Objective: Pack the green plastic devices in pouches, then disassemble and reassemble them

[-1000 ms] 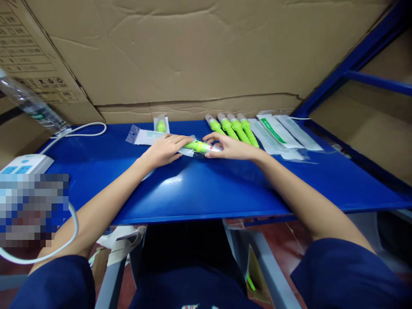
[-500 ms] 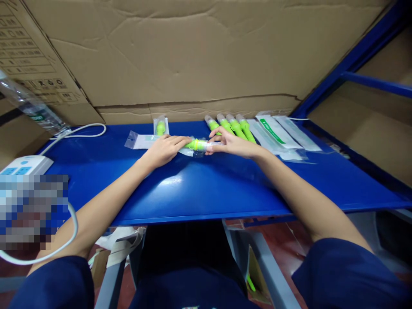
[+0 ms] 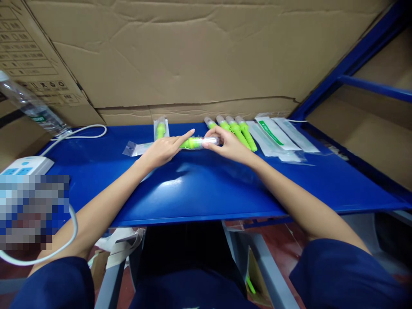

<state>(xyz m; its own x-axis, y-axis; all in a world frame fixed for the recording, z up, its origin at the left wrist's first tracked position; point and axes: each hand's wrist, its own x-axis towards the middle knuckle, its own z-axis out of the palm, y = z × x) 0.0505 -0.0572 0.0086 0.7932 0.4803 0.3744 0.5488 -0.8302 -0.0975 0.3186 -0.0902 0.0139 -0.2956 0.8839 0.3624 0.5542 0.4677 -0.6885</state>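
A bright green light stick [image 3: 192, 143] with a yellow ring and a clear tip lies crosswise between my hands, with clear plastic film about it. My left hand [image 3: 164, 150] is over its left end, one finger lifted and the rest closed about the stick. At the clear tip, my right hand [image 3: 227, 145] pinches with thumb and fingers. A clear bag [image 3: 141, 148] with a white backing sticks out to the left from under my left hand; whether the stick is inside it I cannot tell.
Behind stands a bagged green stick [image 3: 161, 128]. Several loose green sticks [image 3: 241, 134] lie right of my right hand, beside flat packets [image 3: 272, 133] with a green label. A power strip [image 3: 27, 165], white cable [image 3: 86, 131] and plastic bottle [image 3: 35, 107] are at left. Cardboard [image 3: 180, 56] walls the back.
The light stick and both hands have shifted slightly left. One left finger has lifted off the stick. My right hand has closed further round the clear tip.
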